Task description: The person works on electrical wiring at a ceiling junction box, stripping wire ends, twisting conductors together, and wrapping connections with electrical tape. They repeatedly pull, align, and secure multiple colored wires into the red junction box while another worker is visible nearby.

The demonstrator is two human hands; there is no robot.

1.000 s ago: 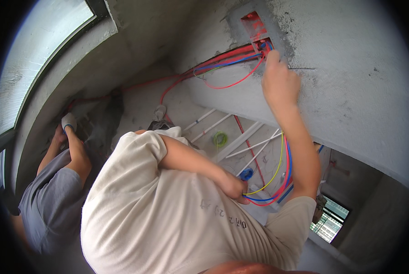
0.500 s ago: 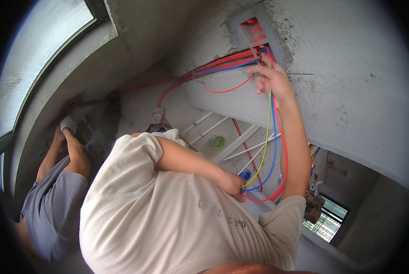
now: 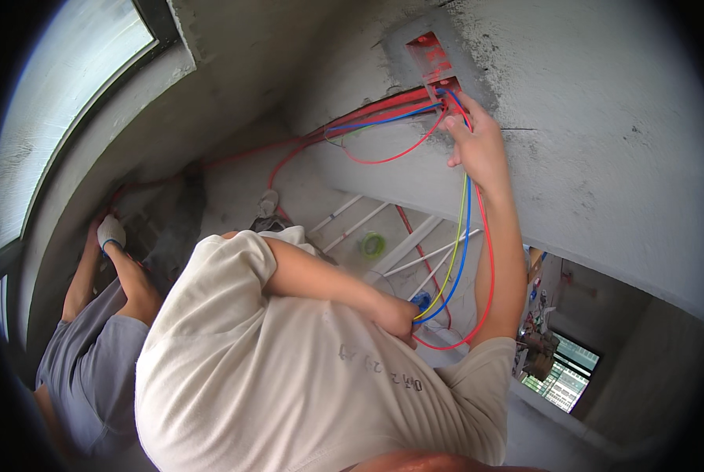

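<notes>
My left hand (image 3: 397,317) is closed round yellow-green, blue and red electrical wires in front of my shirt. From there the red wire (image 3: 490,267), the blue wire (image 3: 465,259) and the yellow-green wire (image 3: 454,250) loop up to my right hand (image 3: 479,147). That hand is raised at a red junction box (image 3: 446,83) set in the concrete wall, its fingers and thumb pinching the wires just below the opening. Part of the wires is hidden behind the palm. A second red recess (image 3: 428,53) lies directly above.
Red conduits (image 3: 399,104) run left along the wall, with a loose red wire (image 3: 383,162) hanging below. White pipes (image 3: 415,244) and a green coil (image 3: 373,245) lie on the floor. At left, a co-worker's gloved hand (image 3: 111,230) is at the wall beneath a window (image 3: 69,102).
My right hand's fingers have closed in on the wires at the box. The loops hang slightly further left. The co-worker's gloved hand has moved a little lower.
</notes>
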